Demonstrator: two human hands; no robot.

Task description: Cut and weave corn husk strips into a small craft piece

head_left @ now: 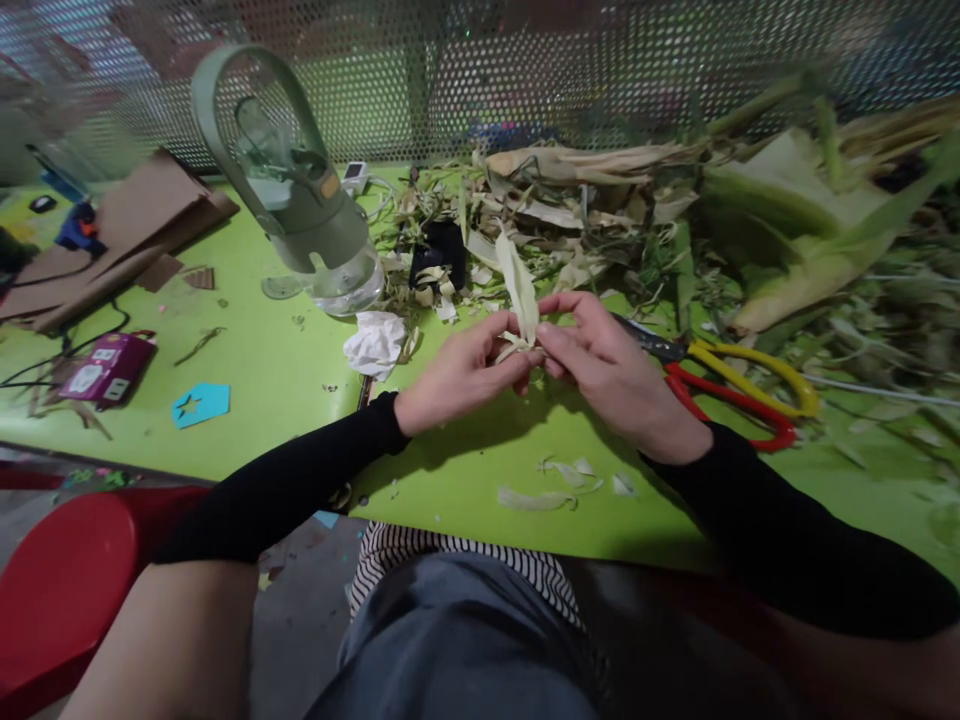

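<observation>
Pinched between my two hands is a pale green strip of corn husk (517, 282), standing upright above the fingers with smaller folded pieces at its base. My left hand (469, 372) grips the base from the left, thumb against fingers. From the right, my right hand (600, 365) holds the same husk near its lower edge with thumb and forefinger. Part of the husk's lower end is hidden by the fingers. Scissors (739, 390) with one yellow and one red handle lie just beyond my right wrist. Small husk scraps (540, 500) rest on the green table (450, 490) below my hands.
A heap of husk scraps (592, 220) and larger corn husks (810, 230) cover the back right. Left of my hands are a water bottle (319, 215), crumpled tissue (376, 343), purple box (109, 368) and cardboard (142, 215). A perforated screen (465, 80) borders the table's back; a red stool (67, 580) stands lower left.
</observation>
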